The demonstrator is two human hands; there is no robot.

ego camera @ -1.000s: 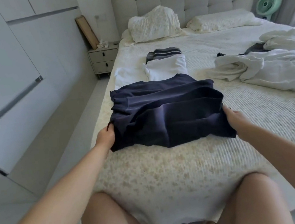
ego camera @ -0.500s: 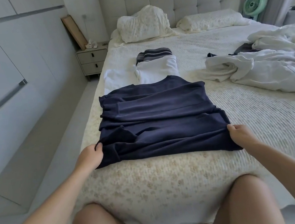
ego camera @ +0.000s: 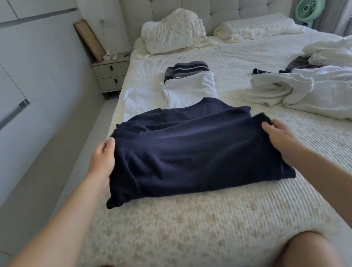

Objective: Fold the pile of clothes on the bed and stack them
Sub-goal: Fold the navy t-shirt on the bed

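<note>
- Navy shirt [ego camera: 187, 154] is lying across the near middle of the bed [ego camera: 268, 188] in the head view, its lower part being lifted and doubled toward the neckline, which is resting flat at the far end.
- Left hand [ego camera: 104, 163] is gripping the shirt's left edge, fingers curled around the raised fold.
- Right hand [ego camera: 284, 140] is gripping the right edge at matching height, thumb showing on top of the cloth and fingers tucked beneath it.
- Folded white garment [ego camera: 191, 90] is sitting just beyond the shirt's collar, touching it, with a striped grey garment [ego camera: 188, 69] lying at its far end.
- Another white piece [ego camera: 141, 99] is lying flat beside these, toward the bed's left edge.
- Heap of unfolded white clothes [ego camera: 322, 90] is sprawling on the right side of the bed, well apart from the shirt, with dark pieces showing at its far edge.
- Two pillows [ego camera: 172, 32] are leaning by the headboard; a nightstand [ego camera: 110, 74] is standing left of the bed and a green fan [ego camera: 310, 7] at the far right.
</note>
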